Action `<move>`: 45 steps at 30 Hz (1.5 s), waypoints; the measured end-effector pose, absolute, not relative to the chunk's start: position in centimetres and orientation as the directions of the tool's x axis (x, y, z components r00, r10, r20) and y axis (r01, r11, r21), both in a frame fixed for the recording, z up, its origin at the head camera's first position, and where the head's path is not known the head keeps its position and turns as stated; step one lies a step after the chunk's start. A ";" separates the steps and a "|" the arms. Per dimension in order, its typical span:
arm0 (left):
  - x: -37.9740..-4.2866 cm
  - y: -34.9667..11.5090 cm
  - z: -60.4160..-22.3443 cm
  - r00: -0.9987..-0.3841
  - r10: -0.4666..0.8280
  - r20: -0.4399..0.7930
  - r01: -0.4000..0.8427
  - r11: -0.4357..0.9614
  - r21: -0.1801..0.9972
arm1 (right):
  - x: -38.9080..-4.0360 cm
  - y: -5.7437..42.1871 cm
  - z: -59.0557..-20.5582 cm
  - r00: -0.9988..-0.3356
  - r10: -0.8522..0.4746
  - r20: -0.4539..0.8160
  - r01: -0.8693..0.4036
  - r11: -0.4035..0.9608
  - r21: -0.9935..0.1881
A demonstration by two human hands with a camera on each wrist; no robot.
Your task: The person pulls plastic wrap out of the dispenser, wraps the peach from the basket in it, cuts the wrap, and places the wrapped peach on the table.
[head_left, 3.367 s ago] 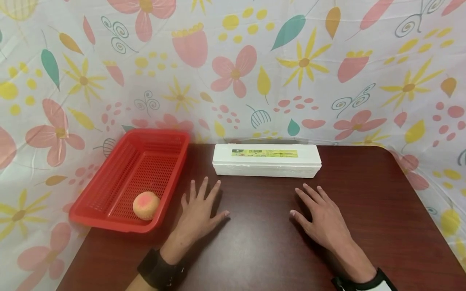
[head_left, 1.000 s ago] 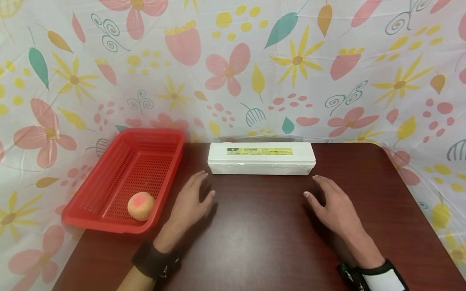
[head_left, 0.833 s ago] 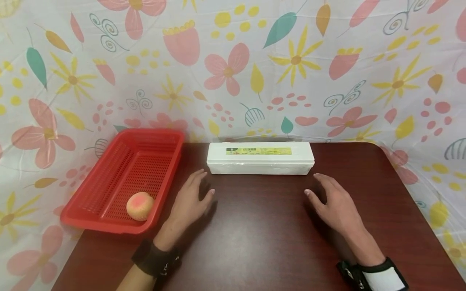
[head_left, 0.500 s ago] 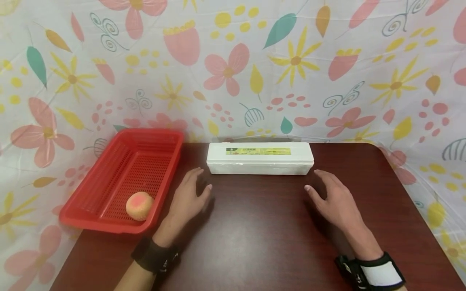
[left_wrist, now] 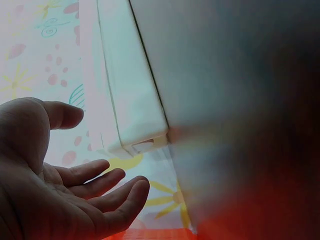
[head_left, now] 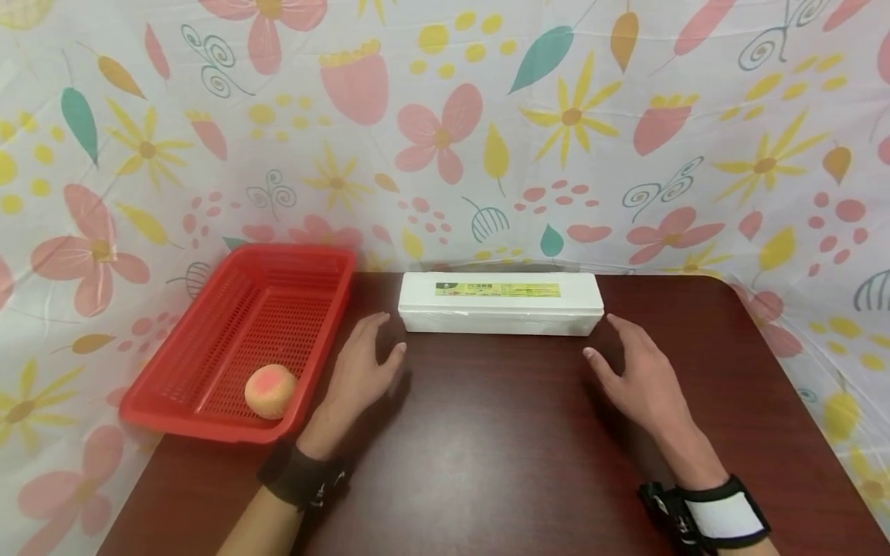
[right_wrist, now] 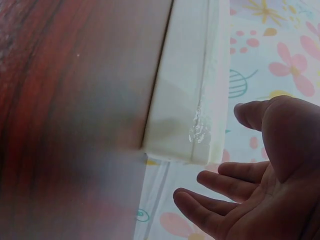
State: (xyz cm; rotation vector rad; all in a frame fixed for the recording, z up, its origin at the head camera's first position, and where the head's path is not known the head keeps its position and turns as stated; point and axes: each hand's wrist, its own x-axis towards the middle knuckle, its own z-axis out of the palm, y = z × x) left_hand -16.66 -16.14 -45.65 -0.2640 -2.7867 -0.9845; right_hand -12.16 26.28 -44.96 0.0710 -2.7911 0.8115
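Observation:
A long white box point(head_left: 501, 313) with a yellow-green label, the shape of a cling film box, lies at the back of the table against the patterned cloth. My left hand point(head_left: 358, 371) is near its left end, fingers loosely bent and thumb apart, holding nothing. Beyond the other end, my right hand point(head_left: 643, 378) has its fingertips close to the front right corner, also holding nothing. Both wrist views show a gap between the fingers and the box ends point(left_wrist: 145, 142). In the right wrist view, shiny clear film point(right_wrist: 200, 127) shows on the box.
A red plastic basket point(head_left: 149, 421) stands left of my left hand, its right wall close to my forearm. Inside lies a round yellowish thing with a pink top point(head_left: 271, 391), like a peach. The floral cloth point(head_left: 445, 193) rises behind the dark wooden table point(head_left: 480, 463).
Both hands have moved forward toward the ends of the box. Their fingers, spread flat at first, are now more bent. Box, basket and round thing stay in place; the head view shifts slightly.

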 end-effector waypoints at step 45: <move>-21.0 -13.5 -45.1 -0.970 0.069 0.232 0.215 0.685 0.696 | -15.3 25.9 -43.3 -0.971 0.050 0.233 -0.100 0.801 -0.590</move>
